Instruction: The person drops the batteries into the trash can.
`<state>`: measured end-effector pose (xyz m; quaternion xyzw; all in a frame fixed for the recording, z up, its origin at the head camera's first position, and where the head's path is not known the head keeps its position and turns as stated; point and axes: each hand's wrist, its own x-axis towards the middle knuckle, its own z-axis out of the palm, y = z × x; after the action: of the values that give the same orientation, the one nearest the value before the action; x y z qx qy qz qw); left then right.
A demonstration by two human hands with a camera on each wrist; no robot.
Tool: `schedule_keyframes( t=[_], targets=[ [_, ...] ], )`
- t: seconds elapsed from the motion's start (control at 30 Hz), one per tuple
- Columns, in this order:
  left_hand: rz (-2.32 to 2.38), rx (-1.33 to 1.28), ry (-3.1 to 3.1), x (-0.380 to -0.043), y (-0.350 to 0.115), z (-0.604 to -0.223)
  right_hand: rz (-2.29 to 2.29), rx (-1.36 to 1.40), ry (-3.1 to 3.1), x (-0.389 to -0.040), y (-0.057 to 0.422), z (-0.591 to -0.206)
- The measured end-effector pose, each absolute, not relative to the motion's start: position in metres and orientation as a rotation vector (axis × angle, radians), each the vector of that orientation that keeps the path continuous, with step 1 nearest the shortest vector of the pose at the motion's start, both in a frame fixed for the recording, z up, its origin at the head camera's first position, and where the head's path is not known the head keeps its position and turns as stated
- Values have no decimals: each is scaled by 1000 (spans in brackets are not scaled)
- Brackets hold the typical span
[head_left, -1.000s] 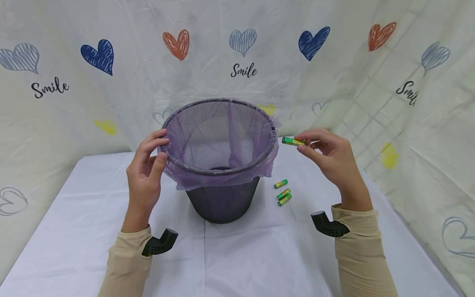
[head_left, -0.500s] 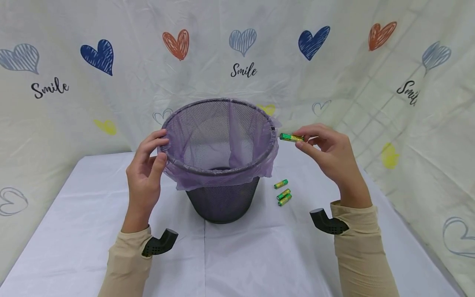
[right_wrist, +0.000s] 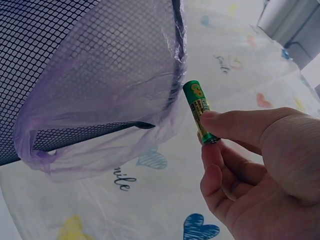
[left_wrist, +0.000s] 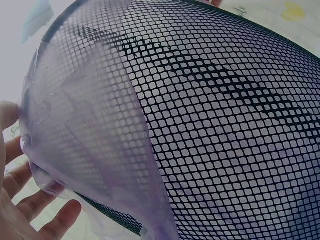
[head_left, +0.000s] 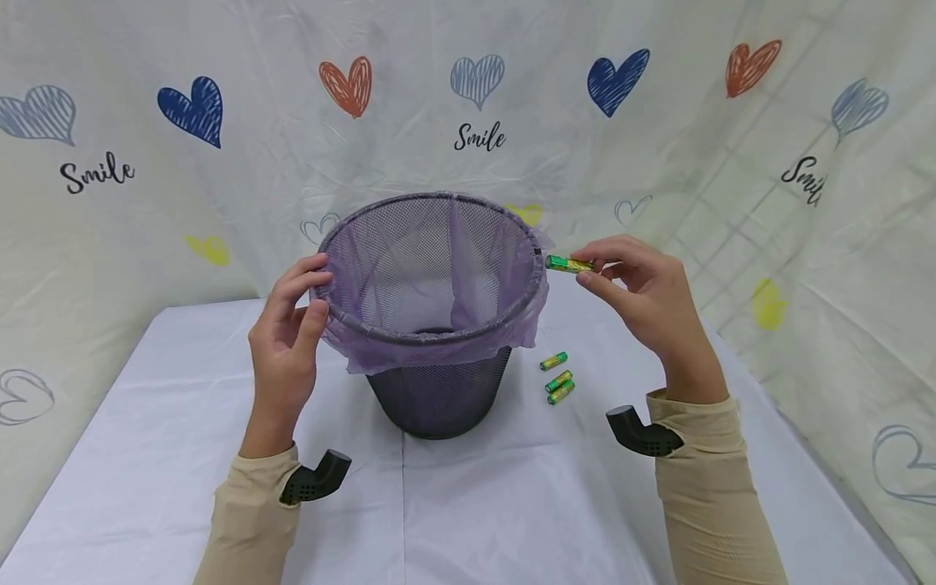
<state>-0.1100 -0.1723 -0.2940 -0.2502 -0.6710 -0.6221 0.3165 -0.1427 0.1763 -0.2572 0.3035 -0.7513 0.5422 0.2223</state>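
A black mesh wastebasket (head_left: 439,398) stands upright, lined with a thin purple bag (head_left: 424,351) folded over its rim. My left hand (head_left: 283,353) holds the rim at the left, fingertips and thumb against the bag's edge; the left wrist view shows its fingers (left_wrist: 37,202) spread beside the mesh. Just outside the rim at the right, my right hand (head_left: 639,292) pinches a green and yellow battery (head_left: 566,264) between thumb and fingers. In the right wrist view the battery (right_wrist: 197,107) points at the bag-covered rim. Several similar batteries: three loose batteries (head_left: 560,381) lie right of the basket.
A white cloth (head_left: 468,520) covers the table. Behind and at the sides hangs a pale curtain (head_left: 409,154) printed with hearts and "Smile". A black wrist camera (head_left: 318,479) sits on the left sleeve, another black wrist camera (head_left: 643,431) on the right.
My right hand has moved slightly left and up, bringing the pinched battery closer to the basket's right rim. The left hand, basket and loose batteries stay in place.
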Motion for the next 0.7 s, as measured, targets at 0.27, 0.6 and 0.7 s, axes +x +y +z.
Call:
schedule_keyframes(
  t=[0.27, 0.6, 0.7],
  targets=[
    [-1639, -657, -1769, -111, -172, -294, 1490, 842, -2084, -143, 173, -256],
    [-1622, -635, -1793, -109, -172, -294, 1458, 832, -2094, -143, 167, -253],
    [-1626, -638, -1789, -109, -172, -294, 1460, 815, -2087, -143, 165, -252]
  ],
)
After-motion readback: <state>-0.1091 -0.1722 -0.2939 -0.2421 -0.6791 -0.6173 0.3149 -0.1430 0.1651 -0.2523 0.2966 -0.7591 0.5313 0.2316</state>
